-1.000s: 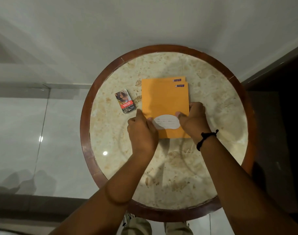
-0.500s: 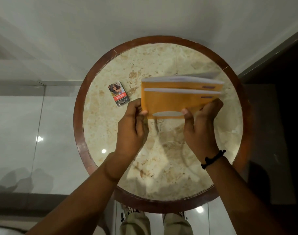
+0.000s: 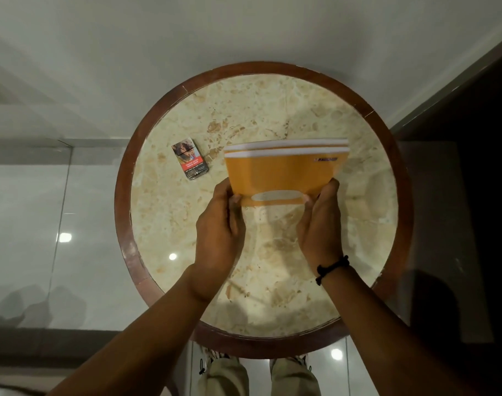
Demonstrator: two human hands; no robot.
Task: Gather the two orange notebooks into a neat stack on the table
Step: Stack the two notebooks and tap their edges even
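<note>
Here my left hand (image 3: 218, 227) and right hand (image 3: 321, 224) each clamp a lower corner of the two orange notebooks (image 3: 281, 174), tilted upright at frame centre, long axis left-right, page edges upward.

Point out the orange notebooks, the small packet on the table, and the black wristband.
orange notebooks (image 3: 284, 174): head view, middle of the front cover.
small packet (image 3: 189, 158): head view, centre of its printed face.
black wristband (image 3: 331, 269): head view, cord across the right wrist.
</note>
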